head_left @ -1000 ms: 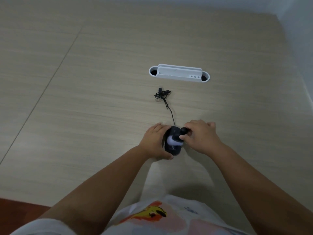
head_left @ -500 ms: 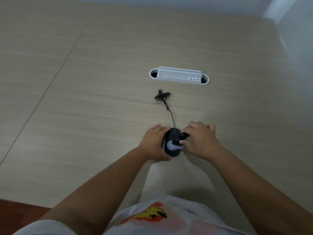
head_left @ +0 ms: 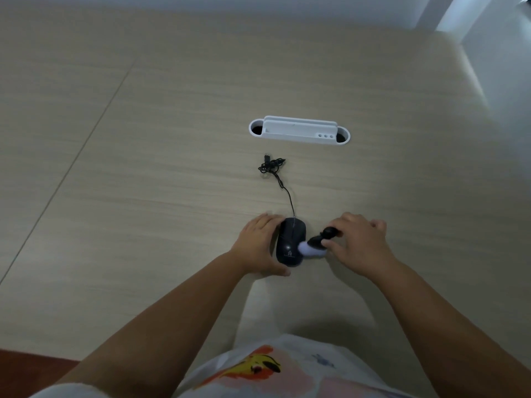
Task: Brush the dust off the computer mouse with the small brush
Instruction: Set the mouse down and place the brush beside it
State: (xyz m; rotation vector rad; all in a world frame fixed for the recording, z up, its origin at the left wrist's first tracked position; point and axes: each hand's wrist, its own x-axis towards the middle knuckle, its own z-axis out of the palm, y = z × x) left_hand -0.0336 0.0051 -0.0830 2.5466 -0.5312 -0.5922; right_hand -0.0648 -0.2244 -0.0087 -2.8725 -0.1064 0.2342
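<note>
A black wired computer mouse (head_left: 288, 241) lies on the light wooden desk (head_left: 143, 196). My left hand (head_left: 258, 245) grips its left side and holds it down. My right hand (head_left: 359, 245) pinches the black handle of a small brush (head_left: 319, 242). The brush's white bristles touch the mouse's right edge and lie mostly beside it on the desk. The mouse cable (head_left: 284, 188) runs away from me to a tangled bundle with its plug.
A white cable-port tray (head_left: 298, 130) is set into the desk beyond the cable. A seam in the desktop (head_left: 71, 162) runs diagonally at the left. A white wall lies at the far right.
The brush has swept from the top of the mouse off to its right side, and my right hand moved right with it. My left hand stayed on the mouse.
</note>
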